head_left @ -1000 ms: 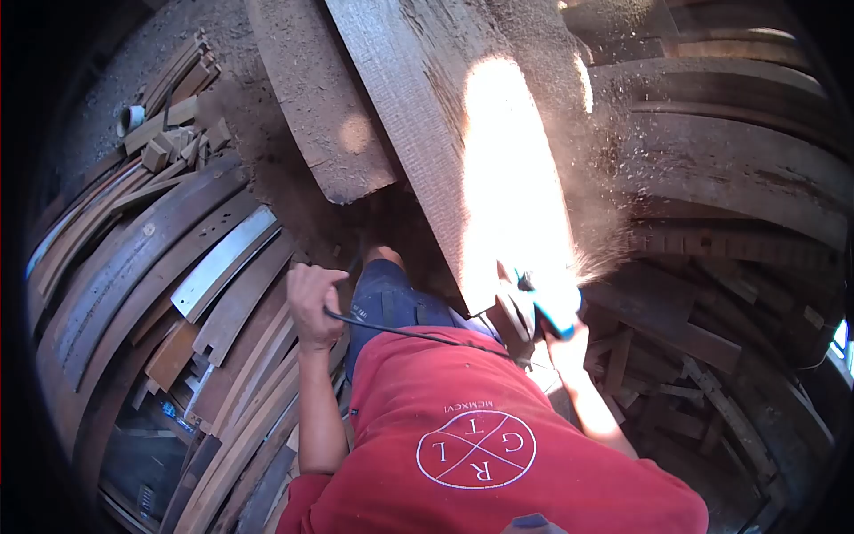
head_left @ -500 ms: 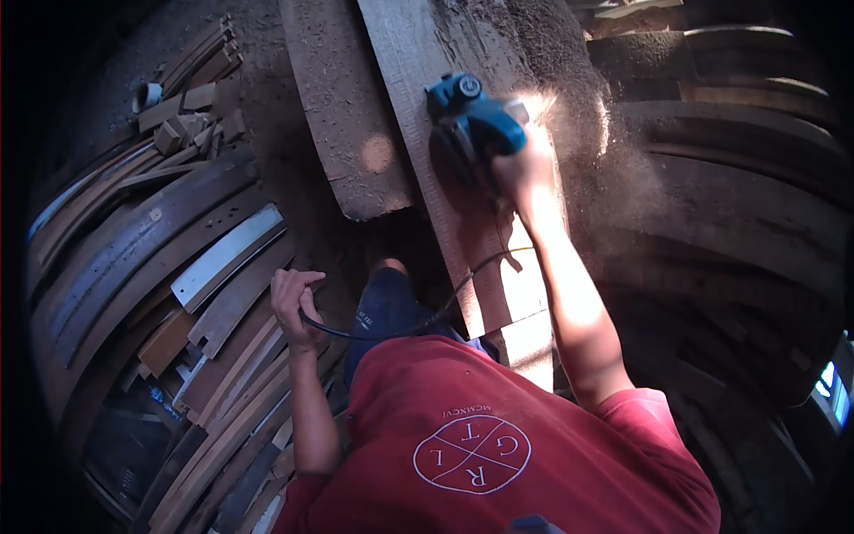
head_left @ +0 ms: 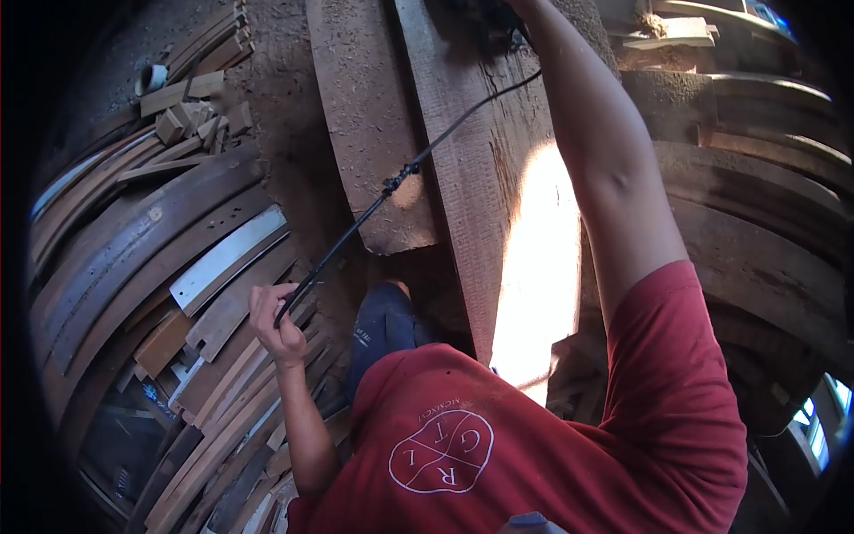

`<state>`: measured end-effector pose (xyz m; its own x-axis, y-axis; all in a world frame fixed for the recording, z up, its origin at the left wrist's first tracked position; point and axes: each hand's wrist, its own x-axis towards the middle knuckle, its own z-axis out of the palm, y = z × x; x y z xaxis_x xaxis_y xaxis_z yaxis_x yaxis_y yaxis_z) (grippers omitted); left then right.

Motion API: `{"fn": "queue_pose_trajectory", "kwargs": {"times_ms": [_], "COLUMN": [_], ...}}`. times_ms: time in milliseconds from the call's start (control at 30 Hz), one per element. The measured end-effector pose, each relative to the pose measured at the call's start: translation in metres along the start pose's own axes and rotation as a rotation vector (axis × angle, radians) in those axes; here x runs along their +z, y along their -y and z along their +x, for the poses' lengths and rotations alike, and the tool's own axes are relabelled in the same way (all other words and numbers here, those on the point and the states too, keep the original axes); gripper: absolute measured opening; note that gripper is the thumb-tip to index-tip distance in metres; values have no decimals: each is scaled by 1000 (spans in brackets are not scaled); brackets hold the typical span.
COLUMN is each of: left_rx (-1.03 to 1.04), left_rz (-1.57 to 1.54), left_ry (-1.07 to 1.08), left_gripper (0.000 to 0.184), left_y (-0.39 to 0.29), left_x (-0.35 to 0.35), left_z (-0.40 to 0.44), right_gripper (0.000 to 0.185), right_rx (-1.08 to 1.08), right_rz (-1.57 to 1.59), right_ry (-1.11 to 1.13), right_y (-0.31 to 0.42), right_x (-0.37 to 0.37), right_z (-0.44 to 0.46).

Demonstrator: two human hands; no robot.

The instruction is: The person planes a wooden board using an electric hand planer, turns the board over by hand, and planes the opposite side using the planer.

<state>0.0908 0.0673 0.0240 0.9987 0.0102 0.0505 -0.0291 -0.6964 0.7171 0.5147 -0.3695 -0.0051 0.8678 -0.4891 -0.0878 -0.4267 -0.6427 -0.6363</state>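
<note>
A: Who holds what?

B: A worker's left hand [head_left: 277, 326] is curled around a black cord [head_left: 391, 185], thumb and fingers pinching it near the hip. The right hand is cut off by the top edge, so its grip cannot be told; the forearm [head_left: 605, 133] reaches far forward over the timber.

A: Why hold the cord out like that?

B: Presumably for clearance. Lifted to the left, it slants over the boards and passes under the outstretched arm instead of lying slack on the wood.

A: And at the far end?

B: A dark tool [head_left: 485, 27] at the top edge, over the wide board [head_left: 463, 196]. Shadow and cropping blur it; probably the cord feeds it.

A: The rest of the scene?

B: The wide board points toward the red shirt [head_left: 551, 445], apparently for easy reach, sunlight across its near end. A second board [head_left: 365, 133] lies beside it, flecked with shavings. Stacked timber [head_left: 151, 240] lines the left, leaving the worker a narrow standing place.
</note>
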Motion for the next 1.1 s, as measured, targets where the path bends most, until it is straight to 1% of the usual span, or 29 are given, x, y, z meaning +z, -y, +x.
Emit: {"fn": "queue_pose_trajectory", "kwargs": {"times_ms": [33, 100, 167, 200, 233, 267, 300, 333, 400, 433, 467, 500, 567, 633, 667, 700, 733, 767, 833, 900, 967, 1033, 1100], "left_rx": [5, 33, 94, 107, 74, 44, 65, 127, 225, 243, 298, 353, 451, 466, 505, 468, 426, 451, 401, 334, 239, 215, 182], "left_rz": [-16, -19, -48, -55, -63, -68, -69, -63, -43, -37, -18, 4, 23, -65, -43, -63, -85, -72, -59, -34, -7, -2, 5], "left_ry": [-37, -34, -37, -21, 17, 53, 62, 115, 229, 236, 306, 378, 469, 549, 580, 563, 539, 550, 482, 401, 333, 293, 253], "left_gripper": [34, 34, 34, 34, 33, 32, 32, 30, 25, 25, 23, 20, 15, 16, 16, 17, 18, 18, 21, 26, 27, 28, 28], "left_y": [2, 2, -4, -8, -14, -20, -24, -26, -38, -44, -47, -51, -66, -73, -75, -76, -73, -69, -61, -50, -39, -31, -26], "left_x": [1, 1, 2, 4, 7, 10, 16, 23, 33, 39, 45, 53, 66, 79, 82, 83, 81, 75, 65, 52, 39, 32, 28], "left_z": [1, 2, 0, -4, -8, -12, -17, -23, -35, -41, -49, -55, -69, -82, -85, -88, -85, -79, -67, -54, -43, -30, -19], "right_gripper": [35, 35, 35, 32, 29, 33, 30, 32, 30, 29, 31, 34, 35, 39, 39, 39, 40, 42, 37, 39, 39, 38, 39], "right_rx": [1, -69, -141, -250, -183, -202, -88, 17, 204, 297, 214, 279, 357, 439, 454, 467, 371, 263, 287, 311, 320, 242, 158], "right_rz": [-2, -39, -25, 12, 69, -184, -50, 57, 52, 47, 252, -4, 34, 104, 22, -63, 63, 179, 82, 72, -5, -49, 2], "right_ry": [-6, 30, 56, 39, 49, 123, -3, -41, 8, 34, 83, 85, 50, 130, 133, 139, 143, 147, 113, 149, 59, 13, 200], "right_y": [-6, -34, -95, -112, -135, -143, -187, -199, -245, -268, -289, -312, -323, -332, -305, -284, -288, -293, -261, -239, -205, -166, -129], "right_x": [-10, -28, -42, -62, -80, -106, -112, -134, -171, -189, -213, -232, -254, -255, -254, -253, -240, -230, -206, -185, -160, -139, -134], "right_z": [-18, -65, -121, -171, -219, -264, -317, -374, -479, -532, -580, -631, -687, -692, -671, -642, -621, -598, -532, -464, -396, -330, -264]}}
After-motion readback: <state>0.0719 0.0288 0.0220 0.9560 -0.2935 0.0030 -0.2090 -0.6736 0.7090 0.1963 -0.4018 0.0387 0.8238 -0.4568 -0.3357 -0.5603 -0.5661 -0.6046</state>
